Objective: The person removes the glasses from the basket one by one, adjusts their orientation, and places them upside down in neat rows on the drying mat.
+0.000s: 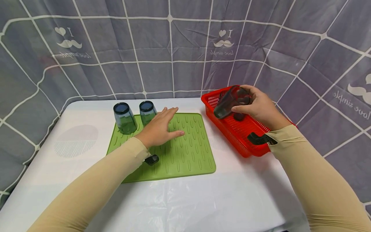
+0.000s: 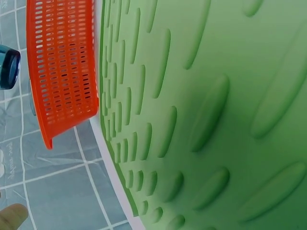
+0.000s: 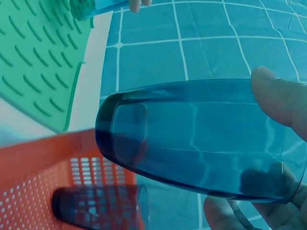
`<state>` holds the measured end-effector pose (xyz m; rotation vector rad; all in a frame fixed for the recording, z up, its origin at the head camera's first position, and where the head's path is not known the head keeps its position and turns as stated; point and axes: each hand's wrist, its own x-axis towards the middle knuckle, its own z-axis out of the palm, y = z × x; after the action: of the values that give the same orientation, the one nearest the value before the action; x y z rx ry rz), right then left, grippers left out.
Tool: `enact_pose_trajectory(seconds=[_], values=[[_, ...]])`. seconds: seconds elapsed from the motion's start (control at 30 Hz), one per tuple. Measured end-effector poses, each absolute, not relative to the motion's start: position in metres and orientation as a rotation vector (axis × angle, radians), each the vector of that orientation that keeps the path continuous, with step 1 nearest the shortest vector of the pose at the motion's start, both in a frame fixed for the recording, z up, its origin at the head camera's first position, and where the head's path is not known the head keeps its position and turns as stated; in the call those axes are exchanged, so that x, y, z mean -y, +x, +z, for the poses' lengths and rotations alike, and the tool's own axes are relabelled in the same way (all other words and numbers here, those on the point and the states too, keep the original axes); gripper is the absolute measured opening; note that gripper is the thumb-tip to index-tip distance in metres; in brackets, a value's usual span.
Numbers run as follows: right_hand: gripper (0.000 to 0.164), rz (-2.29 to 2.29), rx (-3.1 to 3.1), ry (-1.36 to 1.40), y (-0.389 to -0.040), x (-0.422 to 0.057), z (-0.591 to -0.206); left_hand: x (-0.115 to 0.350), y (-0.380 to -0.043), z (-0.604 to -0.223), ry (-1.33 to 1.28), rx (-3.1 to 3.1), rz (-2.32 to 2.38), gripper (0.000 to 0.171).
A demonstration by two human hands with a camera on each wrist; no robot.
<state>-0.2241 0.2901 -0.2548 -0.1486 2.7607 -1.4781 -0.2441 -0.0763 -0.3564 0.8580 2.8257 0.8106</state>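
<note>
My right hand grips a dark blue, see-through drinking glass near its rim, tilted above the red basket. The right wrist view shows the thumb on one side of this glass and fingers on the other, with its thick base pointing away. Another glass lies in the basket. Over the green ridged mat, my left hand hovers with fingers extended and thumb apart, holding nothing. Beside it, two blue glasses stand upside down at the mat's far left.
A white-covered table bears the mat and the basket, which stands at an angle on the right. Grey curtain with white lines hangs close behind the table and along both sides.
</note>
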Motion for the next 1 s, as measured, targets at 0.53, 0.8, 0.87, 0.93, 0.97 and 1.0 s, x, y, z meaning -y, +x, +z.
enact_pose_trajectory(seconds=[0.53, 0.8, 0.87, 0.93, 0.97, 1.0], values=[[0.069, -1.583, -2.685, -0.237, -0.228, -0.266, -0.269, 0.077, -0.243, -0.358, 0.853, -2.826, 0.832, 0.1], [0.074, -1.631, -2.61, -0.274, -0.228, -0.255, -0.276, 0.077, -0.243, -0.359, 0.842, -2.819, 0.835, 0.1], [0.074, -1.645, -2.593, -0.274, -0.228, -0.251, -0.278, 0.076, -0.242, -0.359, 0.838, -2.818, 0.839, 0.099], [0.076, -1.65, -2.575, -0.286, -0.227, -0.248, -0.28, 0.076, -0.241, -0.359, 0.834, -2.816, 0.845, 0.099], [0.076, -1.653, -2.567, -0.293, -0.227, -0.246, -0.281, 0.076, -0.241, -0.359, 0.833, -2.815, 0.849, 0.1], [0.077, -1.657, -2.559, -0.296, -0.227, -0.245, -0.282, 0.076, -0.241, -0.359, 0.83, -2.812, 0.853, 0.1]])
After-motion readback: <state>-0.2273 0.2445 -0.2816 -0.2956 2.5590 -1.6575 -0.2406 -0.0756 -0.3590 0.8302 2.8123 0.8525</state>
